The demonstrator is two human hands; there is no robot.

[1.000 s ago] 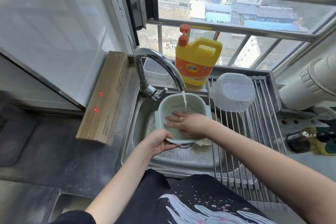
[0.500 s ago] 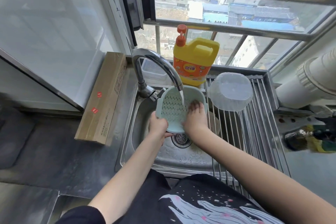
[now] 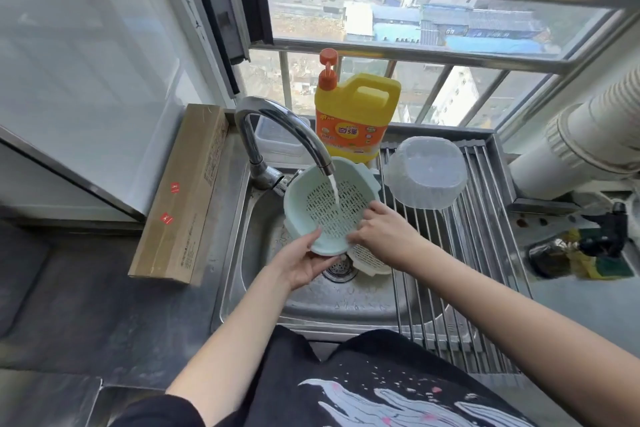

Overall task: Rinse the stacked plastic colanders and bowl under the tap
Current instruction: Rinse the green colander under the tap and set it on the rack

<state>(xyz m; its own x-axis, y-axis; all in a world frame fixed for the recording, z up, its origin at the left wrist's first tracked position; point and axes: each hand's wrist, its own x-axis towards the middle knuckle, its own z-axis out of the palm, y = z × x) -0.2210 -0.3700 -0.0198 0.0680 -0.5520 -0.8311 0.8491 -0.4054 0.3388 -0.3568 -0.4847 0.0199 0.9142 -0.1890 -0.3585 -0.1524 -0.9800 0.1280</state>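
A pale green perforated colander point(image 3: 325, 204) is tilted toward me under the chrome tap point(image 3: 277, 128), and water runs into its slotted bottom. My left hand point(image 3: 301, 262) grips its near lower rim from below. My right hand point(image 3: 384, 232) holds the colander's right edge with its fingers inside the rim. A white colander point(image 3: 369, 260) lies in the sink under my right hand, partly hidden. A clear plastic bowl point(image 3: 427, 172) sits upside down on the drying rack at the right.
The steel sink point(image 3: 311, 302) has a drain strainer point(image 3: 337, 269) below the colander. A roll-up drying rack point(image 3: 460, 253) covers its right part. Yellow detergent jug point(image 3: 356, 118) stands behind the tap. A long cardboard box point(image 3: 183, 191) lies left. Sponges and a dark object point(image 3: 588, 250) lie right.
The green colander has tipped more open toward me and shifted a little. My left hand went lower under its rim, and my right hand moved to the right edge, uncovering the white colander.
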